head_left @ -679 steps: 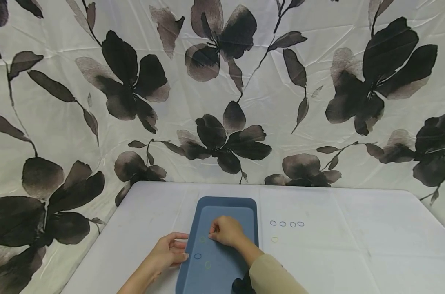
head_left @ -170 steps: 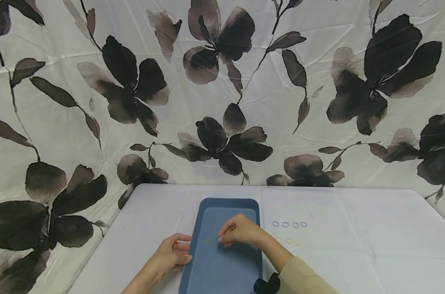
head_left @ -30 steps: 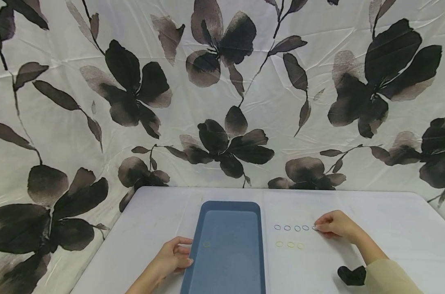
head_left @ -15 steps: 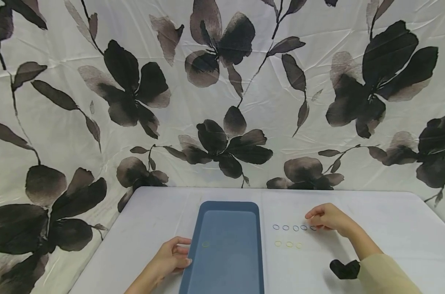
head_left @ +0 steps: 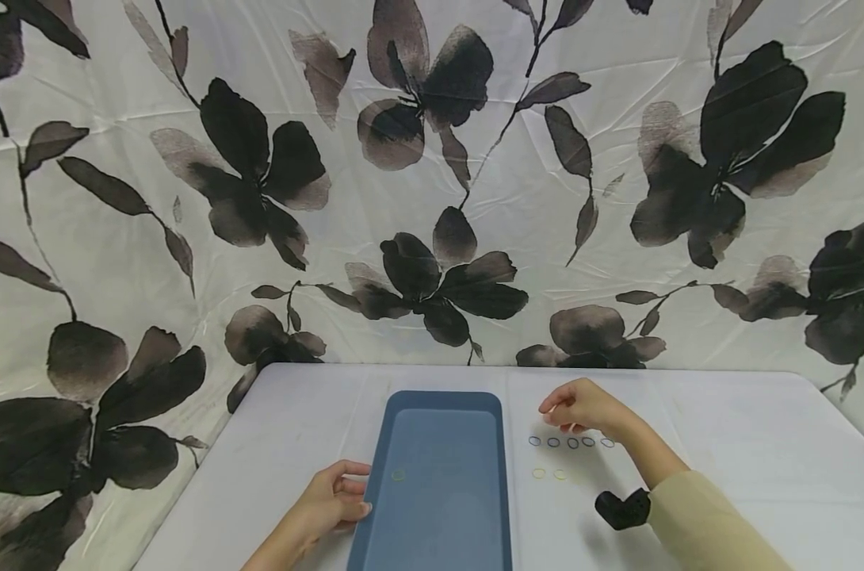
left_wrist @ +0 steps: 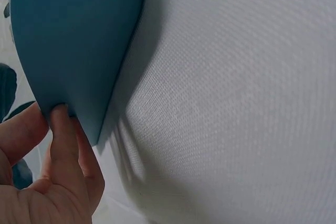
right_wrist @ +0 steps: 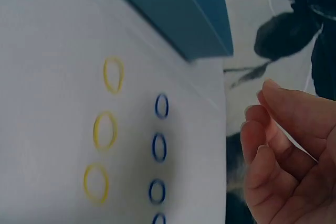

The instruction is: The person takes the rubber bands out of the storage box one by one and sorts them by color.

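My left hand (head_left: 332, 500) grips the side rim of the blue tray (head_left: 435, 403), thumb and fingers pinching it in the left wrist view. A single yellow ring (head_left: 399, 476) lies in the tray near its left side. My right hand (head_left: 582, 406) is raised over the table to the right of the tray, its fingers loosely bent and nothing between them. Below it runs a row of several thin blue rings (right_wrist: 159, 147). Nearer to me is a row of three yellow rings (right_wrist: 105, 130), all of them visible in the right wrist view.
The white table (head_left: 760, 460) carries the tray and the rows. Behind its far edge hangs a white cloth (head_left: 318, 317) with dark flowers. A black attachment (head_left: 622, 509) is at my right wrist by the beige sleeve (head_left: 710, 515).
A fifth blue ring has been let go at the right end of its row. My right hand has risen and moved left toward the tray. The left hand stays on the rim.
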Demonstrator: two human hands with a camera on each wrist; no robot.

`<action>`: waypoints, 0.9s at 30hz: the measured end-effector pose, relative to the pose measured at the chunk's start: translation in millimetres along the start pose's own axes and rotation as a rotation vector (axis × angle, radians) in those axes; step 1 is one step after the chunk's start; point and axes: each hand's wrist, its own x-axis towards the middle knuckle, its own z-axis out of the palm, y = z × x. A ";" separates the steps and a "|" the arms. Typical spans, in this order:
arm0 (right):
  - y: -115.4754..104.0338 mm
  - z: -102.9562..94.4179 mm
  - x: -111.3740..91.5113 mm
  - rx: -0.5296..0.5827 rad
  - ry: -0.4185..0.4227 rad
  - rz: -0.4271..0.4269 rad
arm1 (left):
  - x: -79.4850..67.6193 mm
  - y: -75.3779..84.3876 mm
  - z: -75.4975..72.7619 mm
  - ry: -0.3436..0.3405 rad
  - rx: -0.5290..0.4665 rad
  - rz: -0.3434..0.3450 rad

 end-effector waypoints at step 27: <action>-51.5 86.0 31.3 0.052 -0.189 -0.155 | 0.9 0.3 1.5 0.012 0.000 -0.002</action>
